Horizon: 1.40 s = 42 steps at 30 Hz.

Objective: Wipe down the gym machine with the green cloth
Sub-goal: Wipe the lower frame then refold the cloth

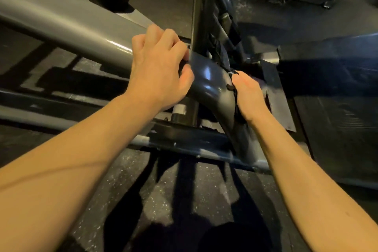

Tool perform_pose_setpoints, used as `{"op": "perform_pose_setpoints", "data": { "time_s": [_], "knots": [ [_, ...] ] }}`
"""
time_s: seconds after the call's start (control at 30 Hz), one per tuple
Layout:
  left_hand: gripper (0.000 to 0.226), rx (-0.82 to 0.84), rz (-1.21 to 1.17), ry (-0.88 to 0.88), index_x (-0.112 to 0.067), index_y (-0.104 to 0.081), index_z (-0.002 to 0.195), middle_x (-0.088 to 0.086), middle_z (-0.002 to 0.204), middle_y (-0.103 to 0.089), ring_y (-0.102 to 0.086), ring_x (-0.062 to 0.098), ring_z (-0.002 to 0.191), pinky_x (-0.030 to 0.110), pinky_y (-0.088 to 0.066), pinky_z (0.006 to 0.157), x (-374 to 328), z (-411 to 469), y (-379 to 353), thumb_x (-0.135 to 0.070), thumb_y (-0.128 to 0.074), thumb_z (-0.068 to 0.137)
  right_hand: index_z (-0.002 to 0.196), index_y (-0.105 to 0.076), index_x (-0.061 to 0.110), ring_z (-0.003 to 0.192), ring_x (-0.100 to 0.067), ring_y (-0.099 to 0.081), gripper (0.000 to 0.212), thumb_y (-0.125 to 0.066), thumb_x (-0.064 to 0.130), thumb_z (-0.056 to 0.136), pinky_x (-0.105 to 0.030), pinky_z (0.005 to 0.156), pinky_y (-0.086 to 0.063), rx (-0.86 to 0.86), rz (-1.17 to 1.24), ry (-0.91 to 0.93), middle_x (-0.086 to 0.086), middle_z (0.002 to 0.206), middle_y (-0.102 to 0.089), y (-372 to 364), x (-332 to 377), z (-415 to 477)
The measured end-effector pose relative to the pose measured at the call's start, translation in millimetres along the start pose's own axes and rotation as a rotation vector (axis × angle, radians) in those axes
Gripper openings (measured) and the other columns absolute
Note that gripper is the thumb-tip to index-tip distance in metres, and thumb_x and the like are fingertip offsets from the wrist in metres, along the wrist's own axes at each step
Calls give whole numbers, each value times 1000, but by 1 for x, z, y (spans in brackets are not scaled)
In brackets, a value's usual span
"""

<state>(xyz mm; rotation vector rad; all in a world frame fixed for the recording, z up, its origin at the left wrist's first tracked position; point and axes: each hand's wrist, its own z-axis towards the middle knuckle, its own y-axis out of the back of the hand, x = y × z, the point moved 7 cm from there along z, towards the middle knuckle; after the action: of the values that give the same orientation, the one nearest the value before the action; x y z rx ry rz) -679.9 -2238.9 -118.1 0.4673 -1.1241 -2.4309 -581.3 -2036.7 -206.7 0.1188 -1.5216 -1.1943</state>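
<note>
One tube bend [210,80]: left hand [157,67] fingers [169,37] wrapped round, right hand [250,96] fingers hidden beside cloth [236,106] edge.

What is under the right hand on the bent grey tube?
The frayed edge of a dark cloth shows between the right hand and the tube. The hand covers the rest of the cloth; its colour is unclear in this light.

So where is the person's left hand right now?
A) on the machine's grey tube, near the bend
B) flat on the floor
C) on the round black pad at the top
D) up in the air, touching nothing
A: the left hand lies over the grey tube, with its fingers curled over the far side and its thumb against the darker bend.
</note>
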Motion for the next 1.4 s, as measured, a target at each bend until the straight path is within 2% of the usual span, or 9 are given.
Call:
{"op": "perform_pose_setpoints", "data": {
  "time_s": [0.2,0.33,0.43,0.5,0.6,0.83,1.03,1.17,1.4],
  "knots": [
    [31,25,6,-67,-18,-69,106,3,114,-58,-45,29,112,41,-29,92,-29,0,-16,-38,-50,92,72,-35,21,39,-3,-30,29,-44,16,99,-19,44,-27,-78,290,-463,7,61,-36,-1,-25,-17],
    [28,12,-40,-53,-14,-68,104,7,113,-59,-48,29,110,43,-34,90,-36,-3,-21,-33,-50,93,65,-41,21,54,-12,-40,31,-47,18,95,-30,57,-32,-140,458,-542,8,56,-46,-6,-14,-26],
    [26,-13,-45,-60,-14,-67,103,7,113,-59,-47,30,110,43,-35,90,-34,-2,-23,-30,-50,94,102,-73,18,97,-20,-67,30,-45,28,97,-40,89,-53,-146,537,-398,-3,102,-74,-12,10,-26],
    [23,-27,-68,-55,-14,-69,101,7,112,-60,-47,30,110,43,-34,89,-34,-1,-21,-26,-50,94,143,-57,25,136,-17,-51,49,-36,31,99,-42,115,-40,-87,374,-221,-1,146,-58,-14,36,-28],
    [21,-43,-101,-25,-17,-69,99,6,112,-60,-46,32,112,41,-28,88,-33,1,-19,-21,-49,93,159,-30,21,156,-20,-17,64,-30,23,95,-51,126,-17,36,157,49,-7,167,-27,-18,69,-36],
    [21,-97,-68,-70,-17,-69,99,4,108,-62,-48,30,109,36,-24,85,-37,-6,-18,-23,-49,93,163,-11,19,158,-13,4,81,-59,8,99,-44,129,-7,44,-53,308,0,171,-1,-13,33,-77],
    [26,-169,0,-22,-19,-67,106,4,121,-56,-42,28,114,36,-23,92,-39,-23,-24,-30,-45,98,162,-18,16,156,-20,-18,85,-70,20,95,-54,124,-19,-215,-68,190,-3,167,-24,-26,-56,-103],
    [29,-210,37,25,-19,-67,119,7,128,-53,-41,29,119,41,-25,99,-45,-48,-22,-32,-48,101,158,-28,16,148,-26,-31,86,-77,27,87,-52,119,-30,-232,12,296,-5,157,-37,-26,-33,-85],
    [30,-194,87,73,-20,-67,125,8,129,-53,-39,27,117,45,-31,98,-47,-59,-17,-31,-63,97,161,-23,18,156,-35,-11,84,-70,30,92,-51,127,-10,-271,-139,551,-21,166,-19,-27,26,-63]
  ]
}}
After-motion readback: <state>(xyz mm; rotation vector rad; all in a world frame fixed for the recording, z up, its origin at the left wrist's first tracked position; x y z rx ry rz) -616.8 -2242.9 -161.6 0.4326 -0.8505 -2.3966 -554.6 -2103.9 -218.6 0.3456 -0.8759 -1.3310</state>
